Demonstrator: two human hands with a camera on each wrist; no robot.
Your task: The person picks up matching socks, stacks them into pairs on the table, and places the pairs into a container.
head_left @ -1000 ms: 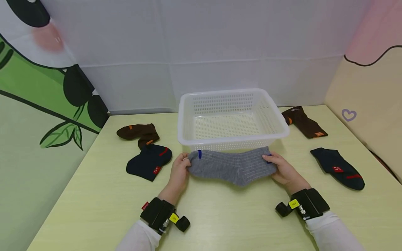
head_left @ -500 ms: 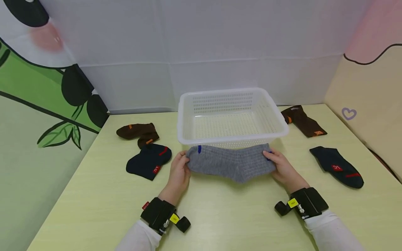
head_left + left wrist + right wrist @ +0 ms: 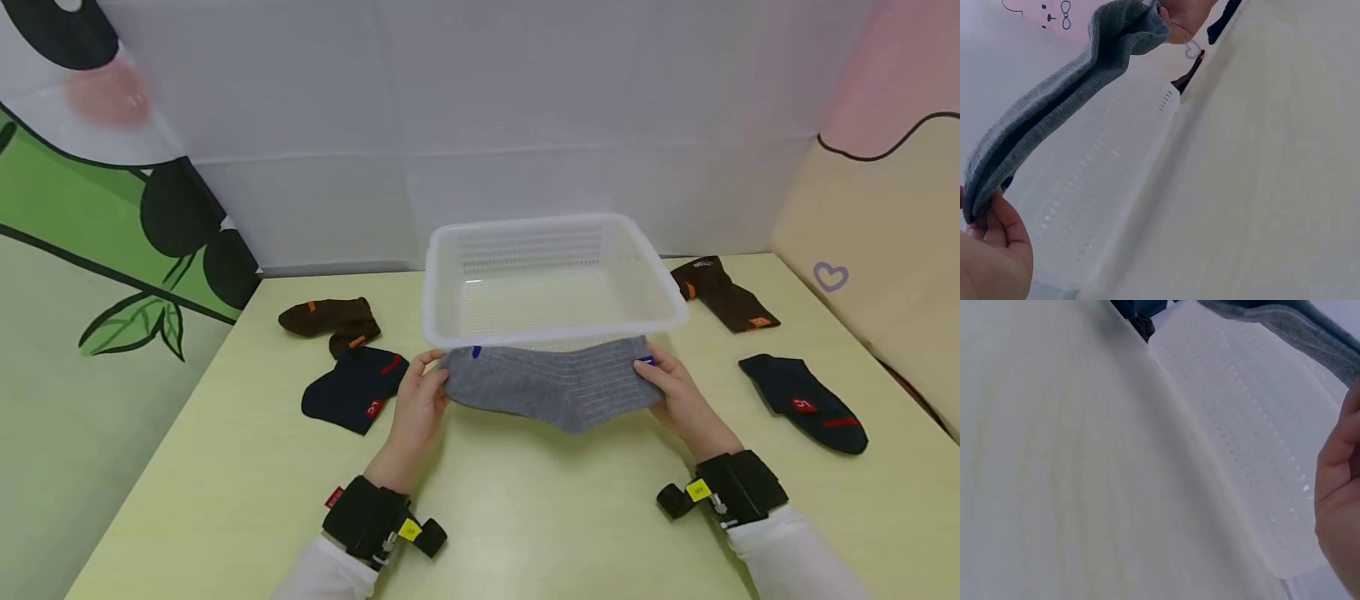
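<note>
Stretched between both hands is a pair of grey socks [image 3: 551, 383] with small blue marks, held up in front of the white basket [image 3: 555, 340]. My left hand [image 3: 417, 404] pinches the toe end. At the cuff end, my right hand [image 3: 682, 404] grips with the thumb on the near side. In the left wrist view, two layers of the grey socks [image 3: 1054, 112] lie against each other with a dark fold between them. The right wrist view shows only part of the socks [image 3: 1304, 331] above the right hand [image 3: 1341, 481].
Left of the basket lie a brown sock [image 3: 330, 321] and a navy sock [image 3: 352, 387] with red marks. On the right are another brown sock [image 3: 727, 296] and another navy sock [image 3: 806, 404]. A pale curtain wall [image 3: 517, 100] stands behind the table [image 3: 555, 517].
Both hands have lifted the grey socks slightly towards the basket, and the socks now overlap its lower front in the head view. The left wrist has shifted a little to the left.
</note>
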